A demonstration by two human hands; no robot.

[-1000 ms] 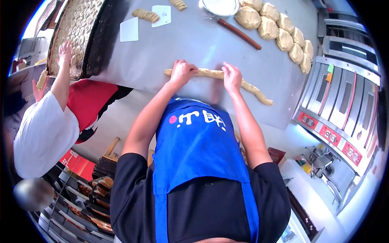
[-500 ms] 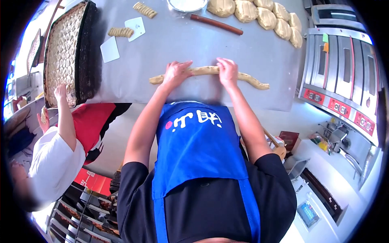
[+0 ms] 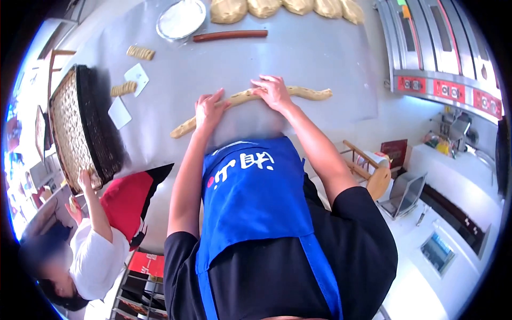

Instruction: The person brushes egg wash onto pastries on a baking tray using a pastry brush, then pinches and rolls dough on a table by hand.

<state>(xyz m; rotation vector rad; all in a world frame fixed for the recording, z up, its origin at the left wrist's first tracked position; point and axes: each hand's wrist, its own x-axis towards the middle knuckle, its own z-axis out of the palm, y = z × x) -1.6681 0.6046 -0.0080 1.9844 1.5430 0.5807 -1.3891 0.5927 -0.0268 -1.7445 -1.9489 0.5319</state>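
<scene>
A long rope of pale dough (image 3: 309,94) lies slantwise across the metal worktable in front of me, dark lines or flecks along its top. My left hand (image 3: 210,111) grips it left of the middle, thumb and fingers bent over it. Farther right, my right hand (image 3: 273,92) holds it the same way. A stretch of dough shows between the hands, and both ends stick out past them. The palms hide the dough beneath. Beyond the rope lies a brown rolling pin (image 3: 230,36).
Several dough lumps (image 3: 264,6) line the back edge beside a bowl of white powder (image 3: 181,19). White scrapers (image 3: 119,112) and sliced dough (image 3: 124,88) lie left. A co-worker's hand (image 3: 85,180) reaches into a large filled tray (image 3: 101,138). Ovens (image 3: 426,42) stand right.
My view has turned, so the table and tray appear tilted. Both hands still hold the dough rope, which now slants up to the right. The co-worker's hand stays at the tray.
</scene>
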